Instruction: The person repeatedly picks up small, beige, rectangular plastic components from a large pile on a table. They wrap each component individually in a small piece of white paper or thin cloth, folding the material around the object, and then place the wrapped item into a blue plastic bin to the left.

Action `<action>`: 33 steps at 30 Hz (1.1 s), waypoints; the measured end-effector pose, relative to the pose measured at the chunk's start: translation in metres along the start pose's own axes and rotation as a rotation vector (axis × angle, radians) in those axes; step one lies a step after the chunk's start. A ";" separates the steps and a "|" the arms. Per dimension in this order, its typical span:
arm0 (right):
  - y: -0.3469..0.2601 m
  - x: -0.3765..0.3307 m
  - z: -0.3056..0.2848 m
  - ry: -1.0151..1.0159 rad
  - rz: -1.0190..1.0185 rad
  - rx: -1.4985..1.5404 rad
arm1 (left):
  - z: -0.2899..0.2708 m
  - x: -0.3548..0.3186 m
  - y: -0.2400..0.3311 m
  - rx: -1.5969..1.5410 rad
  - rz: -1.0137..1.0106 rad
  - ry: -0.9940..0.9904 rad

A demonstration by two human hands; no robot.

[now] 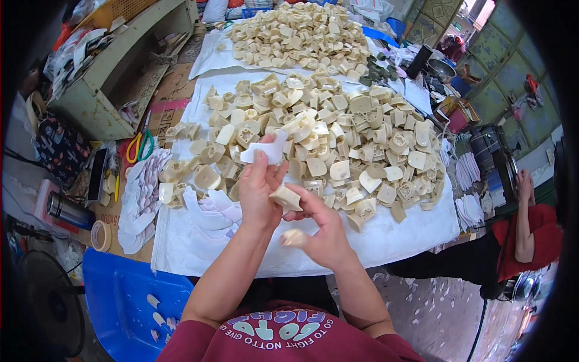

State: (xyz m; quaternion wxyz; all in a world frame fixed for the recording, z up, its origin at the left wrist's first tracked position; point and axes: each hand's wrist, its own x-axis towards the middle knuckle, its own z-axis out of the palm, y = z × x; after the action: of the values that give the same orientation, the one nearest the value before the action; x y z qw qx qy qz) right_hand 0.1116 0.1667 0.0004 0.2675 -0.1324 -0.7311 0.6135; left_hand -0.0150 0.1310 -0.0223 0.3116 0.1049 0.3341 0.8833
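While the left hand [258,192] pinches a flat white strip [265,152] lying crosswise, the right hand [319,226] grips a cream block [285,197] angled down-right

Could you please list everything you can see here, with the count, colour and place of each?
Blocks: a big heap, cream, spread over the table middle.
Far blocks: a second heap, cream, at the table's far end.
Sheet: one, white, under the near heap.
White pieces: a stack, white, left of the sheet.
Scissors: one pair, yellow and green handles, left of the heap.
Tape roll: one, tan, at the left table edge.
Flask: one, steel, far left.
Tray: one, blue, lower left.
Person: one, red top, at right.
Left hand: holds a white strip.
Right hand: holds a cream block.
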 end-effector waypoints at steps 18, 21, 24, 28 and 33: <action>-0.029 -0.010 0.024 0.173 -0.452 -0.343 | -0.022 -0.084 0.068 0.011 -0.125 -0.059; -0.031 -0.006 0.020 0.118 -0.617 -0.402 | -0.017 -0.092 0.072 0.019 -0.104 -0.132; -0.030 -0.007 0.018 0.124 -0.635 -0.408 | -0.019 -0.092 0.073 -0.086 -0.126 -0.218; -0.030 -0.006 0.015 0.106 -0.660 -0.424 | -0.016 -0.093 0.073 -0.092 -0.138 -0.219; -0.032 -0.005 0.012 0.106 -0.653 -0.446 | -0.009 -0.096 0.074 0.002 -0.120 -0.173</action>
State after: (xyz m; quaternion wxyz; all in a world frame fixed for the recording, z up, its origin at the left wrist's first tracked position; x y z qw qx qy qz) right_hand 0.1133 0.1470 0.0284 0.4506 0.0206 -0.8351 0.3150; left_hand 0.0214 0.0232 0.0221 0.3916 0.1608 0.3126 0.8503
